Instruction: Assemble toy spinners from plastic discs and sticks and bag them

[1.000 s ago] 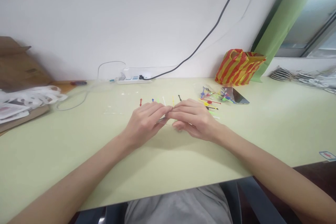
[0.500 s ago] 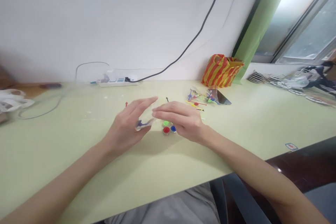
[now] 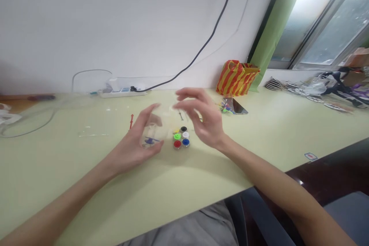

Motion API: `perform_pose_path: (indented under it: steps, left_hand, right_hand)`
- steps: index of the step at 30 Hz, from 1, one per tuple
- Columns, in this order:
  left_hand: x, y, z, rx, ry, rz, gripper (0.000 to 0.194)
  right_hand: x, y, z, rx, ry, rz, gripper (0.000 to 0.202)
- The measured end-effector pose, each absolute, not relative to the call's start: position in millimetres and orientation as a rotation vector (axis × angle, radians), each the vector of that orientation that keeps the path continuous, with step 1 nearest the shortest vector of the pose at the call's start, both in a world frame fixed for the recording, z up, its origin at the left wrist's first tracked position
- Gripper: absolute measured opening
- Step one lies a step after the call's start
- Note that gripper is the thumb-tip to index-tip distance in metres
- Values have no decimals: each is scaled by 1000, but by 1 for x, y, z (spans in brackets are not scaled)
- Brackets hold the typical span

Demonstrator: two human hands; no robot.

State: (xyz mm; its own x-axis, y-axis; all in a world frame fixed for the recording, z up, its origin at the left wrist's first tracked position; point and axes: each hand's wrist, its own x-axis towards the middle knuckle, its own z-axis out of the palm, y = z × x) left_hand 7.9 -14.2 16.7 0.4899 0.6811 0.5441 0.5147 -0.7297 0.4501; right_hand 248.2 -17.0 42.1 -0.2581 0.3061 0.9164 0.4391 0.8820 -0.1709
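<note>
My left hand (image 3: 135, 142) curves around a see-through plastic bag (image 3: 155, 123) with a small blue plastic part (image 3: 150, 140) low in it; blur hides the bag's outline. To the right, my right hand (image 3: 204, 117) is raised with its fingers bent and apart, and nothing shows in them. Between the hands, a cluster of small round pieces stands on the table, among them a red one (image 3: 177, 144), a blue one (image 3: 186, 142), a green one (image 3: 177, 136), a white one (image 3: 185, 135) and a black one (image 3: 183, 128). A red stick part (image 3: 132, 120) lies beyond my left hand.
A grey stick part (image 3: 180, 115) lies behind the round pieces. Farther back on the table (image 3: 259, 134) are bagged coloured parts (image 3: 226, 107), a phone (image 3: 240, 106) and a striped bag (image 3: 238, 78). A power strip (image 3: 121, 92) with a black cable stands by the wall.
My hands have moved apart; the right one has risen and spread its fingers. More of the round pieces now show between them. The camera view has shifted slightly.
</note>
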Motion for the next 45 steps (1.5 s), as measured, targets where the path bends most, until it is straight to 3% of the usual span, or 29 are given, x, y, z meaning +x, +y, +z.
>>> perform_pose_path:
  steps: [5, 10, 15, 21, 30, 35, 38, 45]
  left_hand:
    - [-5, 4, 8, 2759, 1194, 1104, 86]
    - [-16, 18, 9, 3010, 1250, 945, 90]
    - [-15, 18, 10, 3085, 1270, 846, 91]
    - [-13, 14, 10, 3025, 1329, 787, 85]
    - [-13, 16, 8, 3036, 1424, 743, 88]
    - [-13, 17, 6, 3036, 1555, 702, 83]
    - [-14, 17, 6, 3024, 1622, 698, 83]
    - [-11, 14, 9, 3015, 1608, 740, 86]
  right_hand:
    - [300, 25, 45, -1158, -1945, -313, 30]
    - [352, 50, 45, -1959, -2355, -34, 26]
    - [370, 61, 40, -2093, -2352, -12, 28]
    - [370, 66, 35, -2161, -2349, 25, 12]
    - [377, 51, 52, -2076, -2251, -24, 12]
    - [354, 33, 59, -1472, -2046, -431, 14]
    - [326, 24, 55, -1099, -2070, -494, 15]
    - [301, 14, 51, -820, -2022, -574, 22]
